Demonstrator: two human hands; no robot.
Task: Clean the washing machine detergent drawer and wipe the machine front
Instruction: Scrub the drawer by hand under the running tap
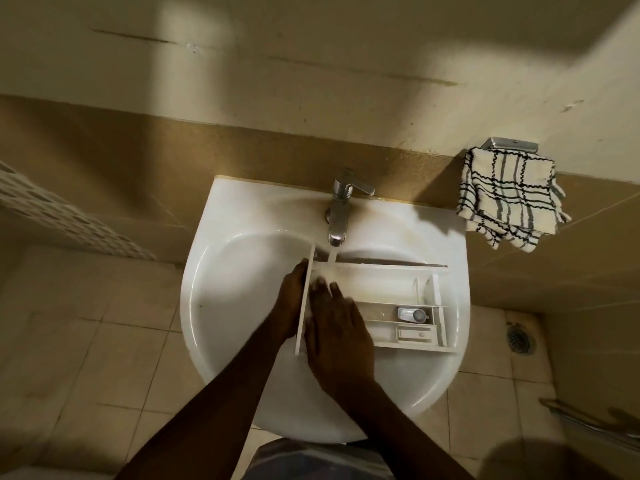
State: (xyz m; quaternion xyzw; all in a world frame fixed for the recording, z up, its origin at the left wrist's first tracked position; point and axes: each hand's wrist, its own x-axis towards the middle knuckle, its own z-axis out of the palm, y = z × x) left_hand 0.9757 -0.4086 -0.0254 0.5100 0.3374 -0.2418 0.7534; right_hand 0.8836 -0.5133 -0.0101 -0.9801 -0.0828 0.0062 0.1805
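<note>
A white detergent drawer [391, 299] lies across the white sink [239, 271], its front panel to the left and its compartments facing up. Water runs from the chrome tap [337, 216] into the drawer's far left corner. My left hand [291, 299] grips the outside of the front panel. My right hand [336, 327] lies flat inside the drawer's large left compartment, fingers spread toward the water, slightly blurred. A small grey siphon cap [412, 315] sits in a narrow compartment on the right.
A checked black-and-white cloth [509, 199] hangs on a chrome holder on the wall right of the sink. A floor drain [518, 339] lies low on the right. Beige tiles cover the floor and lower wall. A metal rail [588, 420] crosses the bottom right.
</note>
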